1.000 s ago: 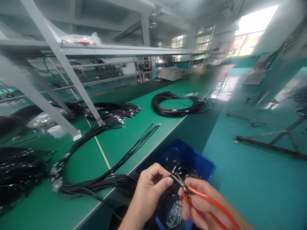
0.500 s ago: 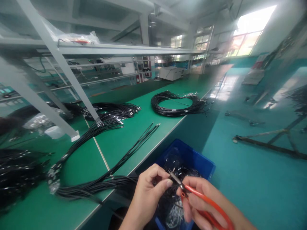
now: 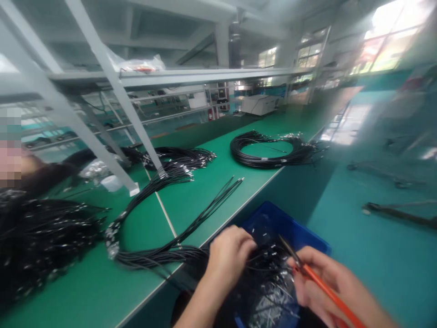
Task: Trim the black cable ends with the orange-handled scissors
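Note:
Red-handled pliers (image 3: 321, 280) are gripped in my right hand (image 3: 327, 278), their dark metal jaws pointing up and left over a blue bin (image 3: 297, 228). My left hand (image 3: 228, 255) is over the bin's left side with its fingers curled together; what they hold, if anything, is hidden. Inside the bin lie black cable pieces and small shiny metal parts (image 3: 269, 305). A bundle of black cables (image 3: 146, 257) curves over the green table (image 3: 139, 228) and runs off its edge beside my left hand.
A coil of black cables (image 3: 262, 159) lies farther along the table. More black cables (image 3: 44, 241) are heaped at the left, where part of a person (image 3: 29, 166) shows. White shelf posts (image 3: 119, 95) rise from the table. A wheeled stand (image 3: 399, 212) is on the floor.
The view has swung left. My left hand has moved away from the pliers' tips and turned palm down. The pliers have moved right with my right hand. A person has appeared at the left edge.

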The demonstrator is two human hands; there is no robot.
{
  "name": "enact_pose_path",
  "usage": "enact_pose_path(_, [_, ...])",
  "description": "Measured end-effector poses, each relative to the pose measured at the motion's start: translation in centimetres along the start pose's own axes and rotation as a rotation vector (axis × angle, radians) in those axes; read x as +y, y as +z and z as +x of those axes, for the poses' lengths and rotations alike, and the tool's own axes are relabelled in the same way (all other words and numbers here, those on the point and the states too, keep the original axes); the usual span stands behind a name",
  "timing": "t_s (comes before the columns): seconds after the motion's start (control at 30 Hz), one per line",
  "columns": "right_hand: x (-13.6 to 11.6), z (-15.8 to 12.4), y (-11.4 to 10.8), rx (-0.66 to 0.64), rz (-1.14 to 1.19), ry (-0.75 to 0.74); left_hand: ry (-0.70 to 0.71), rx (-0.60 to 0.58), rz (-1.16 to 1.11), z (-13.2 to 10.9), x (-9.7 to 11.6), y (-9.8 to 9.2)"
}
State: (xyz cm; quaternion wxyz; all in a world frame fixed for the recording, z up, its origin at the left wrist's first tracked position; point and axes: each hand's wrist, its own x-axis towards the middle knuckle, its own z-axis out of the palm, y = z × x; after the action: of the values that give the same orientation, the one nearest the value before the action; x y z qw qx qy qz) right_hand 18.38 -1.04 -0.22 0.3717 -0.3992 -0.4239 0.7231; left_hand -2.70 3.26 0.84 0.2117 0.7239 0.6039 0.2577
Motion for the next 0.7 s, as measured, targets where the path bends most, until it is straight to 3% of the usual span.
enact_pose_path(0.07, [-0.3,0.3,-0.5,0.001,0.072,0.034,-0.146,0.18,0.12,1.7,-2.0,-1.4])
enact_pose_path(0.13, [-0.7,0.6,-0.7,-0.016,0.117,0.066,-0.27,0.268,0.187,3.1,-4.5,-2.7])
enact_pose_path(0.23, [-1.0,0.8,-0.5,-0.018,0.156,0.098,-0.4,0.243,0.195,4.4,-7.9,-3.9])
enact_pose_path(0.33, [-0.5,0.9,-0.1,0.01,0.172,0.071,-0.435,0.186,0.139,4.8,-9.9,-4.2])
enact_pose_path(0.5, [0.8,1.0,0.3,0.101,0.193,-0.021,-0.424,0.251,0.025,4.7,-10.3,-4.4])
enact_pose_path(0.63, [1.0,1.1,0.2,0.033,0.216,-0.035,-0.438,0.423,-0.023,4.4,-9.5,-4.5])
enact_pose_path(0.7, [0.8,0.9,0.3,0.068,0.223,-0.069,-0.436,0.507,-0.086,4.5,-9.1,-4.9])
